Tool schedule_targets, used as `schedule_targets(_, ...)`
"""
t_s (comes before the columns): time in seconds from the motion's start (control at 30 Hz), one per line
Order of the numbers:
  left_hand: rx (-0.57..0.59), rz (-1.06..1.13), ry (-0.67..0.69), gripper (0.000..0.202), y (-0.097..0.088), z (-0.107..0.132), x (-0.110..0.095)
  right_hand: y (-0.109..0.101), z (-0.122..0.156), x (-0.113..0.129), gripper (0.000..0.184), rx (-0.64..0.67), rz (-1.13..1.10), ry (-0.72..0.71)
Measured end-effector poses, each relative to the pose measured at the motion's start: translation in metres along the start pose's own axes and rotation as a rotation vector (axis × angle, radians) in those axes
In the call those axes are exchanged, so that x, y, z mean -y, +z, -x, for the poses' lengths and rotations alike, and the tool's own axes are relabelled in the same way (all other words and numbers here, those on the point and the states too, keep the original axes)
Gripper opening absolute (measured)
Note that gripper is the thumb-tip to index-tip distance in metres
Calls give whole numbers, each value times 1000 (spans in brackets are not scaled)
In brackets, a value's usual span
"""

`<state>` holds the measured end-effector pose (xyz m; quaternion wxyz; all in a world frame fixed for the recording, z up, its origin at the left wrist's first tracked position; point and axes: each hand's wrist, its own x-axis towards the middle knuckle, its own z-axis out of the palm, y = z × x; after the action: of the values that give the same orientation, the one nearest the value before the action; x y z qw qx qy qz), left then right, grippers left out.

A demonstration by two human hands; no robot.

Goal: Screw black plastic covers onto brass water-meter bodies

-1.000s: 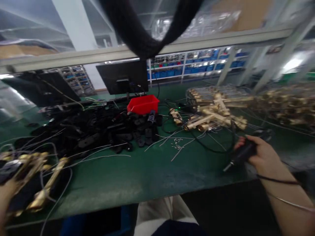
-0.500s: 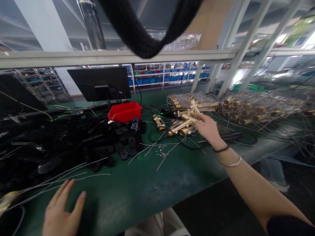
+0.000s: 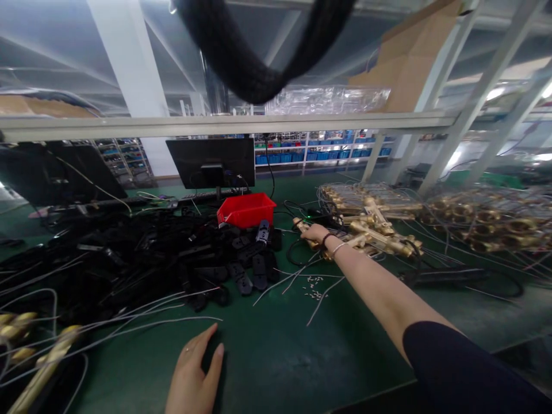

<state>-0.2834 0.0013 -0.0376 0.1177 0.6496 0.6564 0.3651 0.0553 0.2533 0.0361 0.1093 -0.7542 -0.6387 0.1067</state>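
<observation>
Left hand (image 3: pixel 194 374): well apart from the red bin (image 3: pixel 248 211), on its near side; thumb (image 3: pixel 214 368) parted from fingers (image 3: pixel 199 345), palm down. Right arm (image 3: pixel 379 284): outstretched, bare below a dark sleeve (image 3: pixel 457 362); wrist bears dark band (image 3: pixel 326 239), pale bangle (image 3: pixel 338 248). Right hand (image 3: pixel 314 233): just right of the red bin, back uppermost, finger closure unclear.

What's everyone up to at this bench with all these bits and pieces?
Someone is working with bare hands. The right hand is stretched across the green bench to a brass-coloured part; whether it has gripped it is unclear. The left hand is open near the front edge. Black parts lie heaped before a red bin.
</observation>
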Motion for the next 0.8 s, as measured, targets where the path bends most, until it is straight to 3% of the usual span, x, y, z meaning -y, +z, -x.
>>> schedule_targets(0.1,-2,3,45,47,2,-1,1,-16,2,-5,27,27,102,-31)
schedule_targets(0.2,-13,9,77,45,4,-2,3,-42,11,-3,31,-64,246,-86)
schedule_targets(0.33,-32,9,90,47,4,-4,3,-79,35,9,37,-197,435,-311)
schedule_targets(0.4,-24,8,84,48,3,-4,3,-93,51,15,31,-193,504,-426)
schedule_targets(0.5,-16,9,68,48,1,-4,1,-108,78,16,17,-145,576,-466)
schedule_targets(0.57,-13,15,59,47,-1,-3,-1,-113,100,8,11,-111,592,-445)
schedule_targets(0.67,-19,48,44,42,0,-1,-6,-111,140,-9,22,-57,525,-422)
schedule_targets(0.8,34,217,6,35,8,4,-31,-85,205,-22,16,-65,205,-454)
